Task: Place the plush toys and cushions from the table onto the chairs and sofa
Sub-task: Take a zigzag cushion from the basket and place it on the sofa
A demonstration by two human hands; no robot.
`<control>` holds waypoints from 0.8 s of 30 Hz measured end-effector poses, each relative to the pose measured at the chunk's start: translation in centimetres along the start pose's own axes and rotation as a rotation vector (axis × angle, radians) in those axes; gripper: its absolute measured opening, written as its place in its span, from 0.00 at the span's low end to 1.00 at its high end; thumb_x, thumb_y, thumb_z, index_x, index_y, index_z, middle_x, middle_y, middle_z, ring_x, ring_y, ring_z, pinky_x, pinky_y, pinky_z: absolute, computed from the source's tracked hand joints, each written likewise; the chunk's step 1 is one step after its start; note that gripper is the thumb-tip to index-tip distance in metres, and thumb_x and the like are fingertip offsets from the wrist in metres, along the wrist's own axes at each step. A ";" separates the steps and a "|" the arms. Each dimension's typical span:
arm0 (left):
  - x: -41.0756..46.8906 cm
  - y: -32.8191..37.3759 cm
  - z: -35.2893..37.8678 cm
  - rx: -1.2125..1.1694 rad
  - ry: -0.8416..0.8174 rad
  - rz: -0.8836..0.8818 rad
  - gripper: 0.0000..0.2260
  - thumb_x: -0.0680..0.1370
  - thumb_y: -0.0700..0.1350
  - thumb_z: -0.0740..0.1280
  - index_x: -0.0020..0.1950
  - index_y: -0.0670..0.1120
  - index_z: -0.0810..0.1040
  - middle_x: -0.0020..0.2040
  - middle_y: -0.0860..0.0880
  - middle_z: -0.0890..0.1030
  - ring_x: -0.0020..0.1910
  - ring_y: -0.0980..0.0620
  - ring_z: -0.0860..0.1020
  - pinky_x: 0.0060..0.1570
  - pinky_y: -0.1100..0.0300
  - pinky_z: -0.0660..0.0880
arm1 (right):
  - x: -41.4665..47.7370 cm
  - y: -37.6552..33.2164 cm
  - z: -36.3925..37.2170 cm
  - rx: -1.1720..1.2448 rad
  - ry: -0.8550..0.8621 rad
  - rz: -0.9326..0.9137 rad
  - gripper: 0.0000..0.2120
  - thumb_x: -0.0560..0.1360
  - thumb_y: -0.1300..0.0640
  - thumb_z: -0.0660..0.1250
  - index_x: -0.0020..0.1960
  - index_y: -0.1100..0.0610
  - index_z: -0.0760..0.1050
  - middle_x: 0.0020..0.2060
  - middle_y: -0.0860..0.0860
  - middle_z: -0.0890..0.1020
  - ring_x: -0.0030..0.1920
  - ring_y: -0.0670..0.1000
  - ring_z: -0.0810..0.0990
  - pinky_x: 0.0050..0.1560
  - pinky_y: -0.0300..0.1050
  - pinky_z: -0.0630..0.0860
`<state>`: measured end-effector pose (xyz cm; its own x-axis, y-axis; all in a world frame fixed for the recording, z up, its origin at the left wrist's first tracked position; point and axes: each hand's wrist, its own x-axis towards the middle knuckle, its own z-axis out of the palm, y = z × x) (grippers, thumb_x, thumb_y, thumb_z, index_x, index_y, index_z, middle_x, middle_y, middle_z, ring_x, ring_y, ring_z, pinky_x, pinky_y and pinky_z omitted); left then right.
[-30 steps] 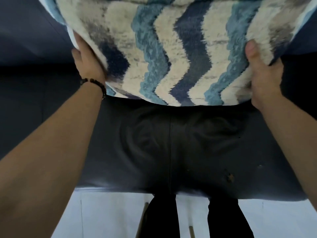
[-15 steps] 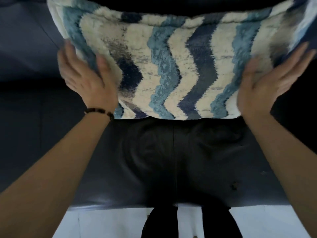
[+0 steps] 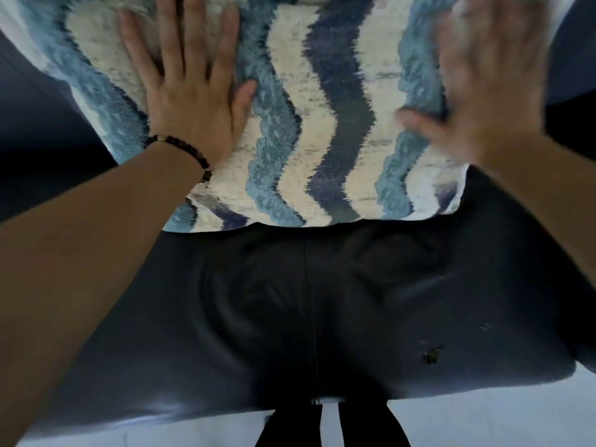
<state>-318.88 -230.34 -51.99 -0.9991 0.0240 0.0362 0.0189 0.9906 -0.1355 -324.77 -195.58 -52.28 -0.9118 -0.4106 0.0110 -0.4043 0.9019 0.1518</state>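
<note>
A: Where is the cushion?

B: The plush cushion with wavy blue, navy and cream stripes [image 3: 322, 108] sits at the back of the dark leather sofa seat [image 3: 306, 317], its lower edge resting on the seat and its face toward the camera.

A: And the hands?

B: The left hand [image 3: 190, 101] lies flat on the left part of the cushion, fingers spread and pointing up, palm pressed to the fabric. A dark beaded bracelet [image 3: 183, 150] circles that wrist. Its grip is wide open and closed around nothing.

A: The right one?

B: The right hand [image 3: 483, 91] is blurred, spread over the cushion's right side, thumb out toward the middle. Its grip is open too; whether the palm touches the fabric I cannot tell.

A: Anything else?

B: A small scuffed spot [image 3: 432, 354] marks the seat on the right, and pale floor [image 3: 483, 424] shows below the front edge, with dark trouser legs [image 3: 332, 427].
</note>
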 end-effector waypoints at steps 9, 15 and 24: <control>-0.4 0.5 -0.8 -0.038 0.017 -0.035 0.29 0.84 0.62 0.39 0.82 0.49 0.41 0.82 0.37 0.47 0.81 0.35 0.47 0.72 0.25 0.47 | -4.2 -8.3 -0.3 0.104 0.142 -0.100 0.45 0.81 0.31 0.52 0.82 0.59 0.37 0.80 0.65 0.40 0.79 0.70 0.50 0.77 0.70 0.41; -0.4 -0.2 0.3 0.000 0.006 -0.022 0.29 0.84 0.62 0.39 0.82 0.50 0.41 0.82 0.37 0.47 0.81 0.34 0.47 0.72 0.25 0.46 | -3.1 -12.7 4.2 -0.091 0.090 -0.590 0.49 0.77 0.28 0.57 0.82 0.53 0.36 0.81 0.57 0.40 0.81 0.58 0.37 0.76 0.55 0.25; -5.1 -0.7 -0.5 -0.139 0.145 -0.010 0.33 0.84 0.61 0.53 0.81 0.41 0.54 0.77 0.27 0.57 0.78 0.30 0.56 0.74 0.30 0.51 | -8.1 -5.6 4.7 -0.078 -0.032 -0.305 0.42 0.82 0.47 0.63 0.83 0.56 0.38 0.80 0.58 0.33 0.81 0.61 0.34 0.77 0.62 0.28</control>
<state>-313.82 -231.05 -51.62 -0.9833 0.0234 0.1807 0.0244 0.9997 0.0034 -315.45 -196.65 -57.84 -0.7512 -0.6555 -0.0773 -0.6542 0.7240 0.2186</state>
